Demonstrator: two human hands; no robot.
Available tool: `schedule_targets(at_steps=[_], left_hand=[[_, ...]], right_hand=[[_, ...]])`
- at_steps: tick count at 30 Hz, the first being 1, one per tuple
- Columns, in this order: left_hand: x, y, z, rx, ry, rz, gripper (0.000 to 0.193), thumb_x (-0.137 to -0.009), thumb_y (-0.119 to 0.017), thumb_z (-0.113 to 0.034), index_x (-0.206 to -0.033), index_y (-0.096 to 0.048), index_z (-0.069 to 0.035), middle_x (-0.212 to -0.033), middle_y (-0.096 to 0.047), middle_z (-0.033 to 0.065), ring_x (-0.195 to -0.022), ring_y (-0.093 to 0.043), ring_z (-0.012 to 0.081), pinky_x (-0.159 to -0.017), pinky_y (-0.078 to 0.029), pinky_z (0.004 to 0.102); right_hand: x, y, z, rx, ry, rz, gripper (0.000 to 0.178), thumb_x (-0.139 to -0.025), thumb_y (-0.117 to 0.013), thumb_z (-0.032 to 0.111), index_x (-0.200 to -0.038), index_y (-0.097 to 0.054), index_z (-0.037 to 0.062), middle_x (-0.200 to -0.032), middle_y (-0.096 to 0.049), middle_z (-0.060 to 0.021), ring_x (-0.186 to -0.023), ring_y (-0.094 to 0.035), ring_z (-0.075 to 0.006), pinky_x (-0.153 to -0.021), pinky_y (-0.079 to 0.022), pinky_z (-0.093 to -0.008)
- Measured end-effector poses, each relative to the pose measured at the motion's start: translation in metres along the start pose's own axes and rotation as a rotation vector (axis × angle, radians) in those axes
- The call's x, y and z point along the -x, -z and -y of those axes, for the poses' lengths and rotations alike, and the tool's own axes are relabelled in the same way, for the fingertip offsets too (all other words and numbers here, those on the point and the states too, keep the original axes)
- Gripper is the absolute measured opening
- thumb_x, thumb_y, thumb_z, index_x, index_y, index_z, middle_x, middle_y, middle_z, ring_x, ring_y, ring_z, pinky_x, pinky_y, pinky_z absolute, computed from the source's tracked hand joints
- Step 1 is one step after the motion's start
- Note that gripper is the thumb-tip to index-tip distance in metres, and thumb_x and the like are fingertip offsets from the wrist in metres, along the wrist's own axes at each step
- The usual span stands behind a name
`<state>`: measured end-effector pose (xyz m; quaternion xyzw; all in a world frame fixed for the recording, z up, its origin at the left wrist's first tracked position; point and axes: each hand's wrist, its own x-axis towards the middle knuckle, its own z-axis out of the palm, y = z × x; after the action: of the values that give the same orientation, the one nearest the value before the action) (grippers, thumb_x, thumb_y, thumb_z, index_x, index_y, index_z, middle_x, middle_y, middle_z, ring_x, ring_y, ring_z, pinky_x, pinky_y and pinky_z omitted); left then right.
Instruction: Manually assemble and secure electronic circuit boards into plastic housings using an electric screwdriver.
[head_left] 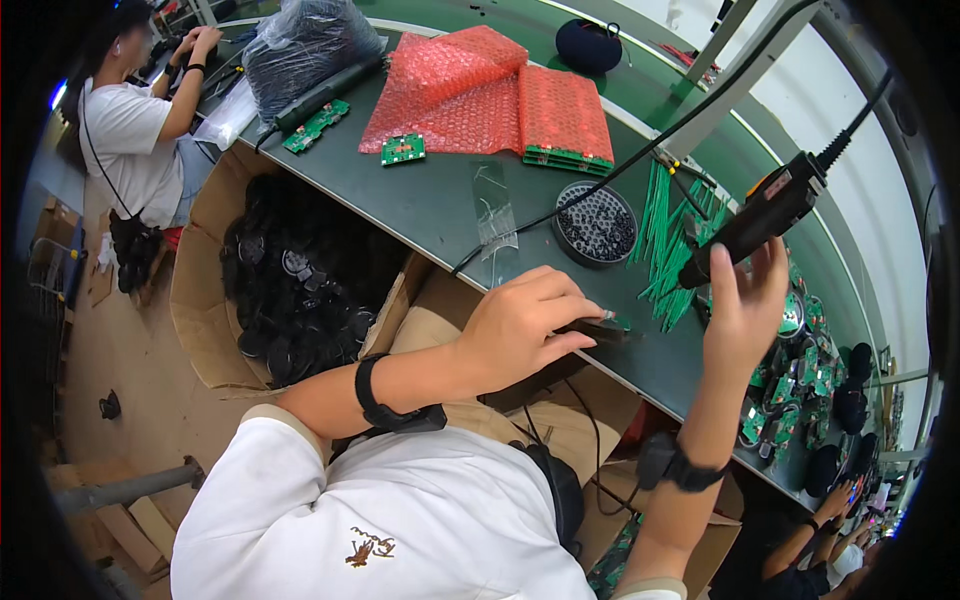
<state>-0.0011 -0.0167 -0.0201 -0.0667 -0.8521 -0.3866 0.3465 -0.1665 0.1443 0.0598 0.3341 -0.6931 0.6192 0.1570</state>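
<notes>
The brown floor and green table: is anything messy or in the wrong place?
Maybe two things: a small black object lies alone on the brown floor, away from the open brown cardboard box of black parts; I can't tell what it is. The thin green strips on the long green table also fan out untidily.

You have two grips: your left grip point(525, 325) and your right grip point(742, 315). Count one black power screwdriver point(755, 228) at the right one, one round dish point(588, 262) beyond the left, one dark pouch point(588, 47) farther out, one open carton point(192, 305) left of both, and two black wristbands point(370, 395), one behind each.
</notes>
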Motion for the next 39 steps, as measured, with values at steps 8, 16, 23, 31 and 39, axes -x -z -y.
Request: schedule_targets(at_steps=[8, 16, 23, 31, 39], left_hand=[[-0.004, 0.022, -0.027, 0.137, 0.064, 0.02, 0.036, -0.076, -0.087, -0.011, -0.109, -0.074, -0.005, -0.098, -0.067, 0.0102, -0.086, -0.067, 0.0272, -0.073, -0.054, 0.0357], [0.0, 0.019, -0.038, 0.122, 0.049, -0.058, 0.037, -0.073, -0.091, -0.017, -0.104, -0.075, -0.003, -0.099, -0.069, 0.0106, -0.087, -0.067, 0.0262, -0.073, -0.054, 0.0352], [-0.003, 0.018, -0.039, 0.113, 0.032, -0.055, 0.038, -0.071, -0.091, -0.018, -0.101, -0.075, -0.003, -0.096, -0.069, 0.0103, -0.083, -0.067, 0.0264, -0.071, -0.053, 0.035], [0.0, 0.019, -0.039, 0.118, 0.047, -0.045, 0.038, -0.07, -0.091, -0.017, -0.102, -0.075, -0.003, -0.096, -0.069, 0.0107, -0.084, -0.067, 0.027, -0.07, -0.053, 0.0353], [0.004, 0.02, -0.029, -0.058, -0.309, -0.125, 0.026, -0.072, -0.079, -0.007, -0.098, -0.077, -0.006, -0.104, -0.071, 0.0077, -0.105, -0.07, 0.0282, -0.077, -0.058, 0.0392]], right_hand=[[0.095, 0.01, 0.009, 0.195, 0.02, 0.394, 0.039, -0.075, -0.081, -0.003, -0.113, -0.074, 0.0043, -0.106, -0.071, -0.0137, -0.09, -0.069, -0.0232, -0.075, -0.055, -0.0316], [0.105, 0.005, 0.003, 0.148, 0.156, 0.282, 0.036, -0.076, -0.074, -0.013, -0.108, -0.075, 0.0046, -0.103, -0.073, -0.0136, -0.09, -0.07, -0.0242, -0.079, -0.056, -0.0312], [0.106, 0.006, 0.002, 0.128, 0.153, 0.28, 0.034, -0.078, -0.072, -0.013, -0.107, -0.075, 0.0039, -0.101, -0.072, -0.014, -0.086, -0.07, -0.0232, -0.076, -0.055, -0.03], [0.106, 0.006, 0.0, 0.121, 0.161, 0.29, 0.032, -0.078, -0.072, -0.013, -0.105, -0.076, 0.0033, -0.101, -0.072, -0.015, -0.086, -0.071, -0.0247, -0.075, -0.056, -0.0305], [0.11, 0.014, -0.013, -0.75, -0.574, 0.211, 0.04, -0.103, -0.06, 0.006, -0.139, -0.055, -0.0111, -0.132, -0.066, -0.0187, -0.12, -0.064, -0.0225, -0.101, -0.051, -0.0337]])
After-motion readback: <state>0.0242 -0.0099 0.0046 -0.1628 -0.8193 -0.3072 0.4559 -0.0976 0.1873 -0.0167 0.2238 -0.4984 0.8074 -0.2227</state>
